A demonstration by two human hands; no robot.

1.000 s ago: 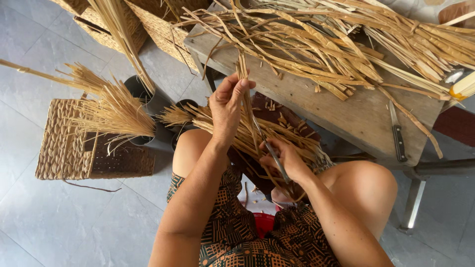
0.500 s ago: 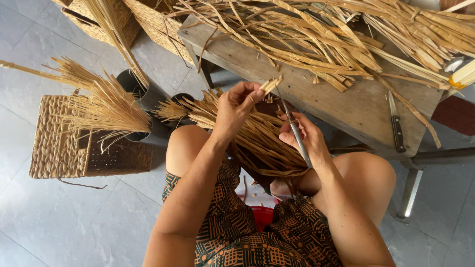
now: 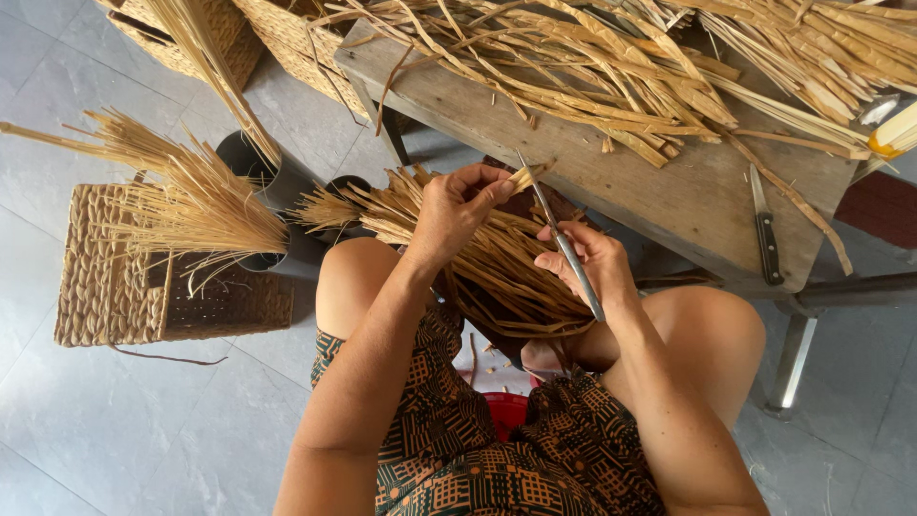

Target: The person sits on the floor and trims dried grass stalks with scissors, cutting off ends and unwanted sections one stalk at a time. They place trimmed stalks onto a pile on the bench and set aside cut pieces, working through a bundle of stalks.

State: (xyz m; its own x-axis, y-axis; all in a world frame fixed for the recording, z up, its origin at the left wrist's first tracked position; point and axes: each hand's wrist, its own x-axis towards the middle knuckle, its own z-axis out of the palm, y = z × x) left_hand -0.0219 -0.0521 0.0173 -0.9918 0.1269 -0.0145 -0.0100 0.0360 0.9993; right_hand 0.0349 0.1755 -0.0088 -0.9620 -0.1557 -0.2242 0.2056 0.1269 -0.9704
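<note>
My left hand (image 3: 457,211) pinches the top end of a thin dried straw strip (image 3: 523,176), held up in front of the table edge. My right hand (image 3: 589,268) grips a slim metal blade (image 3: 565,250) that points up toward the strip's end. Between my knees lies a curved bundle of dried straw strips (image 3: 497,268), just under both hands.
A wooden table (image 3: 669,191) ahead carries a heap of straw strips (image 3: 611,57) and a knife (image 3: 766,237). To the left stand dark pots with straw stalks (image 3: 205,205) and a woven basket (image 3: 105,277). More woven baskets (image 3: 287,38) sit behind. A red stool (image 3: 506,411) is under me.
My left hand pulled the strip upward and to the right. My right hand rose from my lap with the blade, and its tip now stands close to the strip's end.
</note>
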